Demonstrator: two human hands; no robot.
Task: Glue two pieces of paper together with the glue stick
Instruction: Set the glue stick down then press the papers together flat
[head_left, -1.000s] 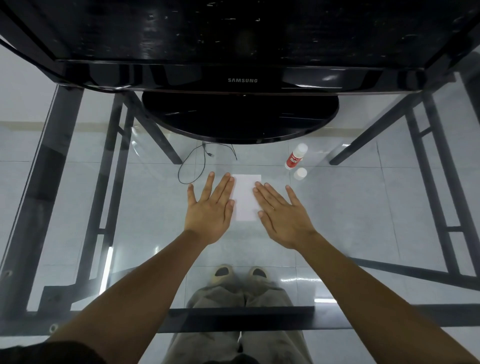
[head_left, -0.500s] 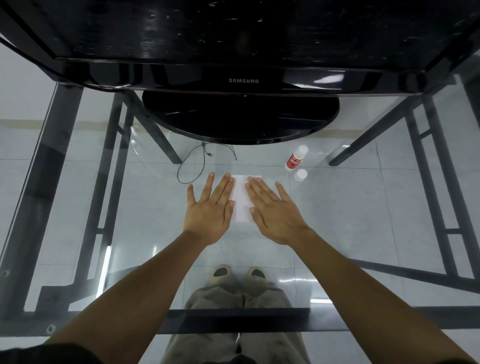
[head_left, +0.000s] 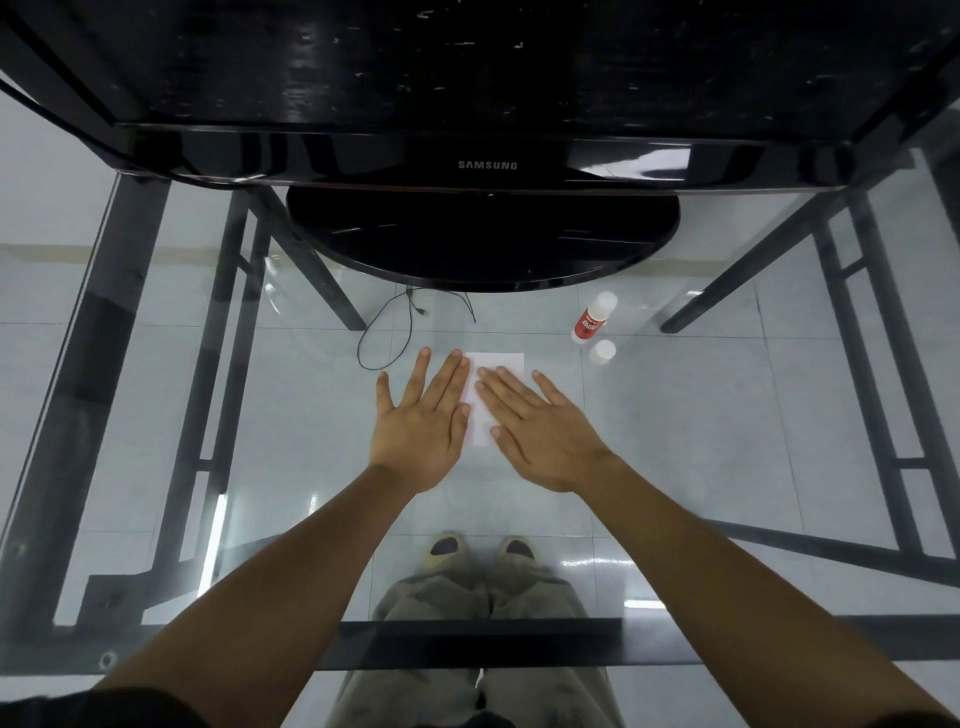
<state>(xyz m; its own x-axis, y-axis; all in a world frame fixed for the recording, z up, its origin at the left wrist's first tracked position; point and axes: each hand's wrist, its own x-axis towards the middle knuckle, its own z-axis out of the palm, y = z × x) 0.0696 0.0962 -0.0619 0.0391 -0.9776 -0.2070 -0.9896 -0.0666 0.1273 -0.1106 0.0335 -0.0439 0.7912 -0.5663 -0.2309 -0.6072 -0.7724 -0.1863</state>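
Paper (head_left: 496, 364) sits mid-table on the glass, both flat, open hands on it: left hand (head_left: 421, 428) at its left edge, right hand (head_left: 540, 431) across it, probably pressing the glued sheets together. Glue stick (head_left: 591, 323) lies uncapped toward the far right, cap (head_left: 602, 352) beside it.

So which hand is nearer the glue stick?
Right. The right hand lies flat on the paper, below-left of the glue stick; the left hand sits farther left.
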